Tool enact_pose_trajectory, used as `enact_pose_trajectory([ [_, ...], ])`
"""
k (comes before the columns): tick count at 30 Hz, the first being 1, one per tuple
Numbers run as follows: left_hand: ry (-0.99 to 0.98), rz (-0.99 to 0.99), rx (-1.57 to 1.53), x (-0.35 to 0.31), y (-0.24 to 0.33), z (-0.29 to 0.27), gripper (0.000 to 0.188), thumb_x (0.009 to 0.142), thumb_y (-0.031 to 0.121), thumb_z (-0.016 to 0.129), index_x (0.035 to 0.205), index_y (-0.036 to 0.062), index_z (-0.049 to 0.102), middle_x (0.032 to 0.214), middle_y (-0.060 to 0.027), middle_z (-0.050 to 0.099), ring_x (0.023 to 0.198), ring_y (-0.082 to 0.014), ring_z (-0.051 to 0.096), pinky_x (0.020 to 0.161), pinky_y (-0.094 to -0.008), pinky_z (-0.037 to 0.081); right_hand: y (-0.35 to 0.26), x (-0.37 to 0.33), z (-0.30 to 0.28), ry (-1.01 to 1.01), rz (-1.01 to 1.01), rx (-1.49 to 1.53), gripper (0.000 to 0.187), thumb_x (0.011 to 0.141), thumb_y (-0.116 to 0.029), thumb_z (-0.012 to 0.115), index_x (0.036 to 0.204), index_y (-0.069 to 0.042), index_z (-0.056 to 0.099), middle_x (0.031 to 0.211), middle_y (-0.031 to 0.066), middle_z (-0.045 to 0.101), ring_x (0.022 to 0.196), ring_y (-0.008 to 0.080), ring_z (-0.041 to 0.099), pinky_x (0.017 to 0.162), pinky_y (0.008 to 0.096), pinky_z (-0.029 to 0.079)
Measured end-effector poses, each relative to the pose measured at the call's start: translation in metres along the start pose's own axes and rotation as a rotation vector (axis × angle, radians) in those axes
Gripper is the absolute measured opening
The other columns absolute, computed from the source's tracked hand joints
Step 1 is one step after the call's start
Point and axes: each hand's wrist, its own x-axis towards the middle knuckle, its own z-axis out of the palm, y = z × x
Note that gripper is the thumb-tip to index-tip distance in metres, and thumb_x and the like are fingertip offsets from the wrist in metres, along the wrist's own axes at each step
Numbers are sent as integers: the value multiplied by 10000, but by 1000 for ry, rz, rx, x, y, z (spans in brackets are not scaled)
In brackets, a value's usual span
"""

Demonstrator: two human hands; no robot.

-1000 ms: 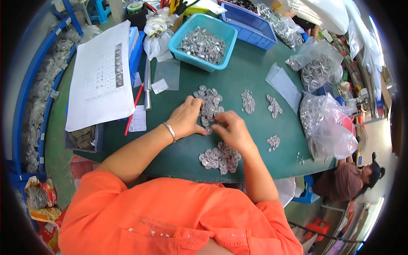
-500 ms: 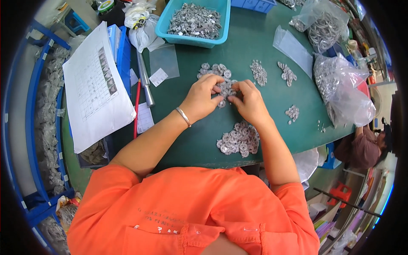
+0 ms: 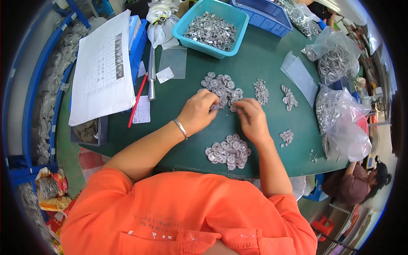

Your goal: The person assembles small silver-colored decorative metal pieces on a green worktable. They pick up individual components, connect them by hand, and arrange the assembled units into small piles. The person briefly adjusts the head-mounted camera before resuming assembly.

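A loose pile of small round grey metal pieces with toothed-looking rims (image 3: pixel 222 85) lies on the green tabletop in front of me. At the pile's near left edge, my left hand (image 3: pixel 198 112) is closed, its curled fingers over some grey pieces; what it grips is mostly hidden. My right hand (image 3: pixel 253 121) bends in from the other side, thumb and fingers drawn together at the pile's right edge. Whatever sits between its fingertips is too small to make out. Closer to me lies a second heap of similar round pieces (image 3: pixel 229 151).
To the right are small piles of tiny metal parts (image 3: pixel 261 92), oval pieces (image 3: pixel 289 98) and little discs (image 3: pixel 287 137). A turquoise basin (image 3: pixel 238 44) of metal parts stands behind. Bags of rings (image 3: pixel 335 61), paper sheets (image 3: pixel 102 80) and a red pencil (image 3: pixel 138 102) flank the work area. A person (image 3: pixel 352 182) sits at right.
My hands have moved apart, showing more of the pile between them. The whole view has shifted, so the table contents sit lower in the picture.
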Motion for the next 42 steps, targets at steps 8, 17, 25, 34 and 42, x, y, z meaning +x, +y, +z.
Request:
enact_pose_trajectory([
  [8,78,-55,-99,6,2,6,220,843,-40,657,1058,10,668,997,-113,628,782,-197,670,688,-291,533,8,-7,0,-32,93,60,192,796,-17,707,982,-13,662,992,148,624,905,347,621,779,404,514],
  [17,118,7,92,2,3,9,434,721,42,771,1122,28,605,1019,-153,548,806,-283,596,726,-359,518,8,-9,-1,22,-10,-129,139,803,-68,708,884,-30,602,905,150,608,838,354,622,720,426,508],
  [25,-1,66,118,-9,-2,23,326,769,49,734,1071,45,612,1073,-139,541,1000,-351,582,841,-400,505,0,10,2,-49,-153,-36,145,785,-15,678,925,-22,641,944,160,598,884,380,592,770,432,496],
  [34,20,128,166,-3,2,27,332,758,58,728,1068,51,609,1184,-163,504,1069,-365,553,913,-430,474,8,3,-1,-124,-66,-33,104,789,7,667,884,-16,631,936,155,593,881,365,578,774,428,489],
  [42,277,63,169,-3,-13,10,275,697,55,770,943,41,648,952,-136,589,884,-317,579,757,-388,502,14,-7,-14,-125,-29,-73,162,859,-8,613,1015,-11,657,1053,172,625,1028,385,582,889,407,487],
])
